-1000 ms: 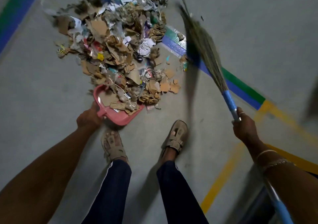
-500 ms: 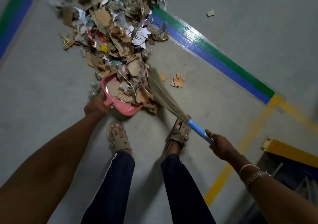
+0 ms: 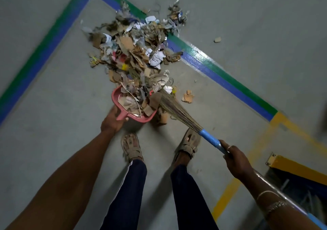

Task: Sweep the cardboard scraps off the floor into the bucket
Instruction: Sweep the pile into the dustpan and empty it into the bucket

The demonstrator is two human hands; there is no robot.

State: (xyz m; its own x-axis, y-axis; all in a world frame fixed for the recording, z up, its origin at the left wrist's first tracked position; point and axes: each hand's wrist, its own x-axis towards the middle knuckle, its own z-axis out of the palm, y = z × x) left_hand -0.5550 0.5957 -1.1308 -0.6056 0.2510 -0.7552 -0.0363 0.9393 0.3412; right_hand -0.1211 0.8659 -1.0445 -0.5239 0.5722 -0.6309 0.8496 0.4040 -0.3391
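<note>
Grey concrete floor (image 3: pixel 53 106), green-blue border stripe (image 3: pixel 221 74), yellow lines (image 3: pixel 228 192); cardboard scraps (image 3: pixel 134 56) heaped at corner, spilling into pink dustpan (image 3: pixel 114 97) gripped by left hand (image 3: pixel 113 121); right hand (image 3: pixel 237 160) clasping broom (image 3: pixel 178 113) handle

an industrial floor, a warehouse or factory by its look: smooth grey concrete floor (image 3: pixel 53 106) painted with green-and-blue boundary stripes (image 3: pixel 221 70) and yellow lane lines (image 3: pixel 228 192) (a yellow-painted metal base plate (image 3: pixel 290 166) bolted at the right).

Torn brown cardboard scraps (image 3: pixel 127 43) lie heaped on the floor (image 3: pixel 53 106), some inside the pink dustpan (image 3: pixel 114 98).
</note>
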